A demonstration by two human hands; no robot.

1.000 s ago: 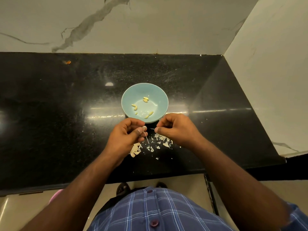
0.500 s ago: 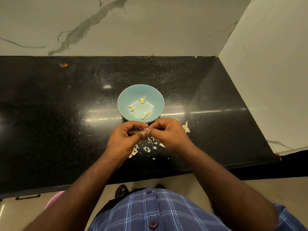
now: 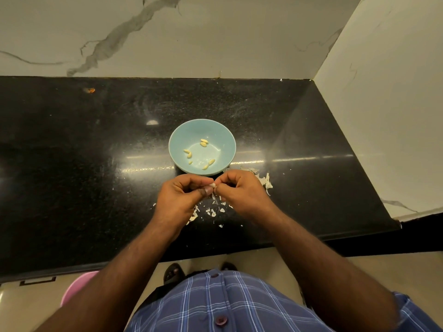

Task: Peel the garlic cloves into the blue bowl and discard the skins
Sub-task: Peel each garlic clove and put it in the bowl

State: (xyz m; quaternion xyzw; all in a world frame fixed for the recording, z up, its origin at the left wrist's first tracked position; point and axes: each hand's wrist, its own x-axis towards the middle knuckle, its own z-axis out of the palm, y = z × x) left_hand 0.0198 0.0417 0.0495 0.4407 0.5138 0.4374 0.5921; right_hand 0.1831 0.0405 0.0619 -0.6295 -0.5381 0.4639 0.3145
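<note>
Just in front of the blue bowl (image 3: 175, 149), the left hand (image 3: 182, 196) curls its fingers and thumb tight around a garlic clove (image 3: 212, 186). Touching it, the right hand (image 3: 242, 194) pinches the same clove's skin. Peeled cloves (image 3: 203, 143) lie in the bowl; skins (image 3: 265, 180) litter the black counter (image 3: 72, 152).

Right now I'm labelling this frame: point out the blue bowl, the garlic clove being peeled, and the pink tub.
blue bowl (image 3: 223, 133): head view, bare inner wall near the far rim.
garlic clove (image 3: 213, 186): head view, pale tip between the fingertips.
pink tub (image 3: 76, 287): head view, rim below the counter.
</note>
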